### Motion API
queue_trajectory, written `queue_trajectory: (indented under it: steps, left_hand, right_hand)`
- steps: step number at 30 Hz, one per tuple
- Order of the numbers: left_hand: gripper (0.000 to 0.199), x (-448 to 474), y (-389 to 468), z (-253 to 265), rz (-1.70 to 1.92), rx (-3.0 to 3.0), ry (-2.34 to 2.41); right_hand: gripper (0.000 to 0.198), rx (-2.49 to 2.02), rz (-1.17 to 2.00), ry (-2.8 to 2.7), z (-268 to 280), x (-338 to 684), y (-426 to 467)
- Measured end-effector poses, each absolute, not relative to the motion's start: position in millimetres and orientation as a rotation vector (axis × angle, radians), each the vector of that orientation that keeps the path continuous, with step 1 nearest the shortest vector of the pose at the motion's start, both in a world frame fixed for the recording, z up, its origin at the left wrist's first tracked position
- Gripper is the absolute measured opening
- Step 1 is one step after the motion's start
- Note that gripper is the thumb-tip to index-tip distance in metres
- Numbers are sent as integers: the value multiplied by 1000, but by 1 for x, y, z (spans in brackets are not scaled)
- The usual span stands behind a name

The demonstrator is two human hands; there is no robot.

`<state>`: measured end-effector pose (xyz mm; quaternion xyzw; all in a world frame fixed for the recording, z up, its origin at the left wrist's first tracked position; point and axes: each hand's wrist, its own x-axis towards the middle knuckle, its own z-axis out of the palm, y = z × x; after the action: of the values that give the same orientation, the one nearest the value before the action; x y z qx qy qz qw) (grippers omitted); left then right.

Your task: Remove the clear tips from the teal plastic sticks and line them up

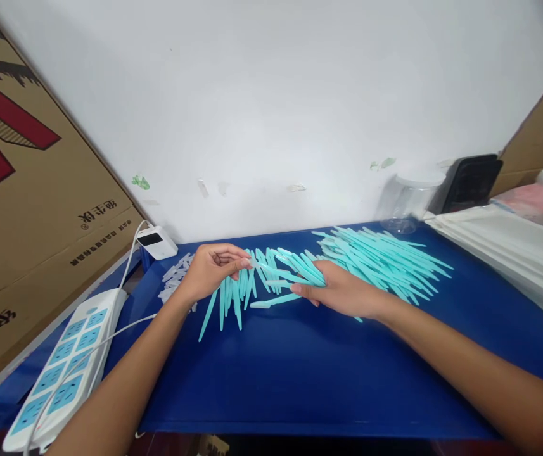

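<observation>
Several turquoise sticks are gripped in a bundle by the right hand, and they are fanned out toward the left across the middle of the desk. One pale-tipped stick is spanned between the two hands, its whitish end pinched between the thumb and fingers of the left hand, its other end met by the bundle. The left hand's grip is kept narrow, right at that tip; the right hand's is closed around the bundle, with the thumb laid over the near side. Below the bundle, another pale-tipped stick is pointed leftward, its far end partly hidden by the right thumb.

And on the desk, a loose row of sticks is spread just beside and beneath the left hand, ends aimed toward the near edge. A larger pile of sticks is heaped beyond the right hand, to its right. To the left, partly covered by the left hand, a small heap of translucent pieces is seen. Behind the large pile, a clear jar is stood near the wall.
</observation>
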<state>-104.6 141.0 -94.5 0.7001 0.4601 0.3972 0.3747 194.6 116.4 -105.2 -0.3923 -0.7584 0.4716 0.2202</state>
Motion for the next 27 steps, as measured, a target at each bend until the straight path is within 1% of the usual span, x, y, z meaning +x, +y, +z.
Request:
queue_trajectory:
  steps: [9, 23, 27]
  left_hand:
    - [35, -108, 142, -94, 1042, 1810, 1205]
    - [33, -105, 140, -93, 1067, 1813, 1200]
    - [30, -99, 136, -93, 1038, 1841, 1195]
  right_hand:
    - [35, -1070, 1364, -2079, -109, 195, 118]
    - [35, -1083, 1345, -2105, -104, 196, 115]
    - [32, -1063, 1362, -2116, -102, 194, 114]
